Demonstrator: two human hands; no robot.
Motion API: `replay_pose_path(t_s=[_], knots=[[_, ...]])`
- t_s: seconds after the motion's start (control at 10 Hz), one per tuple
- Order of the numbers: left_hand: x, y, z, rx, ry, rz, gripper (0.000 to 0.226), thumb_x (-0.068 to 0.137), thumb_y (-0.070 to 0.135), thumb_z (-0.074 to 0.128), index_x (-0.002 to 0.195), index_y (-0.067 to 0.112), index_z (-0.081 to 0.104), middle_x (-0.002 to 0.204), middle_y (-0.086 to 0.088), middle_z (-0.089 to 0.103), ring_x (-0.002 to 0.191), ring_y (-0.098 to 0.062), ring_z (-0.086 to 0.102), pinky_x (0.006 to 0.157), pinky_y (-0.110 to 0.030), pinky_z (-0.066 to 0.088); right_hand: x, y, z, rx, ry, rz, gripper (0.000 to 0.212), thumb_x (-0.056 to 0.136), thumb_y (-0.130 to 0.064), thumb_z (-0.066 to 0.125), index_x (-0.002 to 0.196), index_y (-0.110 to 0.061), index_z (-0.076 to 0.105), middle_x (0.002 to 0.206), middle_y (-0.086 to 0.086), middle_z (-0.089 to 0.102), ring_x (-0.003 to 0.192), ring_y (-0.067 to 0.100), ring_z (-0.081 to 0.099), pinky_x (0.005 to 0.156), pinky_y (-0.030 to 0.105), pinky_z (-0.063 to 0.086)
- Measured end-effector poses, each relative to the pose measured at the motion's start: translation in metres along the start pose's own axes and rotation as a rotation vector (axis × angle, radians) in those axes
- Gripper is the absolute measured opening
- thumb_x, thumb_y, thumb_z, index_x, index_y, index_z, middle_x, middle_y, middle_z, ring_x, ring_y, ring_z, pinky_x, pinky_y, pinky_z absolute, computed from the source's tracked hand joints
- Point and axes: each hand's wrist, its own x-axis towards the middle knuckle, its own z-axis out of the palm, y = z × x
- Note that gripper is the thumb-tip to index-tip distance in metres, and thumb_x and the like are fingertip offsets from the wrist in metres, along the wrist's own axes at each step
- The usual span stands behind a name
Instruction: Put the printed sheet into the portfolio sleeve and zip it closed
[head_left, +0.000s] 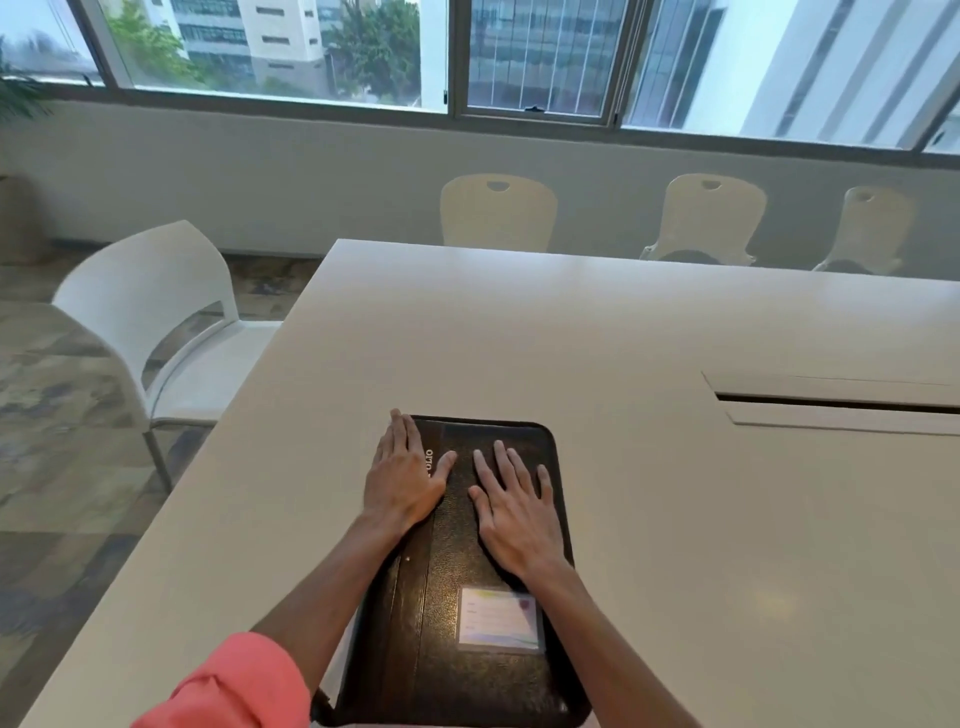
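A black leather portfolio (447, 597) lies closed and flat on the white table (675, 519), near its front edge. A card label in a clear pocket (498, 621) sits on its cover. My left hand (402, 475) rests palm down on the portfolio's far left edge, fingers spread and partly on the table. On the cover's upper right part my right hand (514, 512) lies flat with fingers apart. No printed sheet shows anywhere in view.
A white chair (156, 332) stands at the table's left side. Three cream chairs (498, 213) line the far edge under the windows. A cable slot with a flap (841, 402) is set into the table to the right.
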Motion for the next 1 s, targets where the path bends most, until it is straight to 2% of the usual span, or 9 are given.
replay_pose_path(t_s=[0.3,0.6,0.8,0.9,1.0], knots=[[-0.004,0.009,-0.018,0.011,-0.107,0.010,0.098,0.112,0.064,0.034,0.171,-0.003,-0.007,0.180,-0.023,-0.011,0.171,-0.031,0.000,0.139,-0.041,0.006,-0.005,-0.006,-0.004,0.028,-0.002,0.035,0.061,0.115,-0.053,0.018,0.174,-0.040,0.006,0.184,-0.008,-0.005,0.170,0.012,-0.005,0.137,0.054,-0.004],[-0.010,0.013,-0.019,0.012,-0.105,-0.012,0.096,0.113,0.064,0.027,0.170,-0.003,-0.013,0.179,-0.024,-0.017,0.170,-0.032,-0.010,0.139,-0.045,0.001,-0.004,-0.003,-0.015,0.102,-0.039,0.002,0.061,0.116,-0.054,0.019,0.174,-0.041,0.005,0.184,-0.008,-0.005,0.170,0.011,-0.006,0.136,0.053,-0.008],[0.000,0.016,-0.037,0.054,0.042,0.112,0.091,0.115,0.061,0.023,0.167,0.006,-0.028,0.174,-0.013,-0.038,0.165,-0.025,-0.028,0.138,-0.046,-0.006,0.019,0.010,-0.056,0.063,0.063,0.014,0.061,0.117,-0.053,0.017,0.175,-0.035,0.007,0.184,-0.006,-0.008,0.170,0.013,-0.010,0.135,0.054,-0.013],[0.016,0.035,-0.065,0.120,0.175,0.213,0.089,0.115,0.059,0.023,0.167,0.010,-0.031,0.173,-0.009,-0.041,0.165,-0.023,-0.030,0.137,-0.046,-0.008,0.044,0.017,-0.098,-0.015,0.125,0.033,0.063,0.117,-0.053,0.015,0.175,-0.034,0.001,0.183,-0.003,-0.016,0.169,0.016,-0.016,0.135,0.057,-0.013],[0.041,0.065,-0.108,0.160,0.387,0.305,0.086,0.115,0.057,0.026,0.171,0.010,-0.020,0.178,-0.010,-0.030,0.168,-0.025,-0.022,0.138,-0.046,-0.006,0.073,0.019,-0.150,-0.066,0.258,0.025,0.063,0.117,-0.053,0.015,0.175,-0.033,0.001,0.184,-0.002,-0.014,0.170,0.019,-0.013,0.136,0.058,-0.009]])
